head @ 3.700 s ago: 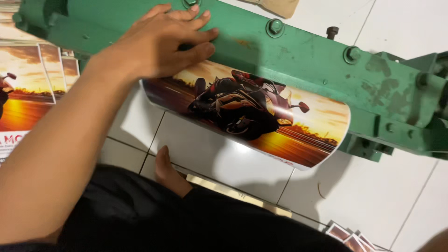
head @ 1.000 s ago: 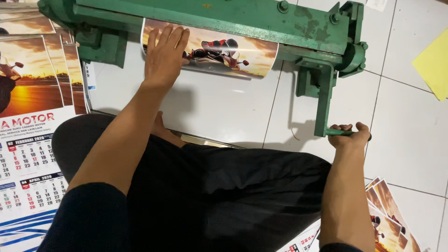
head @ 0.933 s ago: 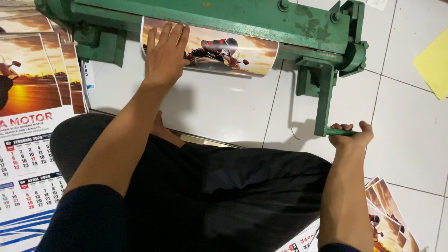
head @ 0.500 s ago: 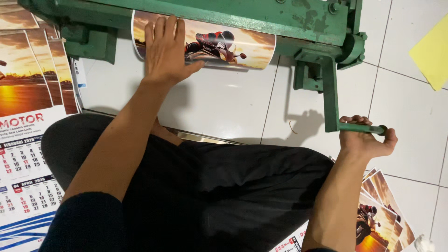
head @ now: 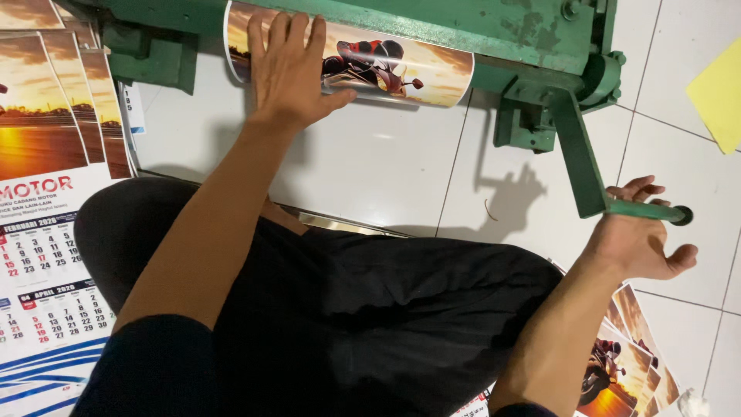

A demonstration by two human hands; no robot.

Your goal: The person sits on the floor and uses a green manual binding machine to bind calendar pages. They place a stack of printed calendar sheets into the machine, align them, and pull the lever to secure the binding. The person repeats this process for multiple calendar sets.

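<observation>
My left hand [head: 289, 73] lies flat, fingers apart, on a glossy printed sheet with a motorcycle and sunset picture [head: 401, 66]. The sheet curls out from under the clamp bar of a green metal press [head: 494, 27] that stands on the white tiled floor. My right hand [head: 639, 243] is at the right, cupped loosely around the round grip of the press's green lever [head: 583, 166], which slopes down from its pivot towards me. My legs in dark trousers [head: 370, 309] fill the lower middle.
A stack of printed calendar sheets [head: 46, 232] lies on the floor at my left. More motorcycle prints [head: 625, 363] lie fanned at the lower right. A yellow paper [head: 718, 93] sits at the right edge. A thin metal strip [head: 340, 224] lies by my knee.
The lever has swung down and towards me with my right hand on its grip. My left hand has stayed pressed on the sheet at the clamp bar.
</observation>
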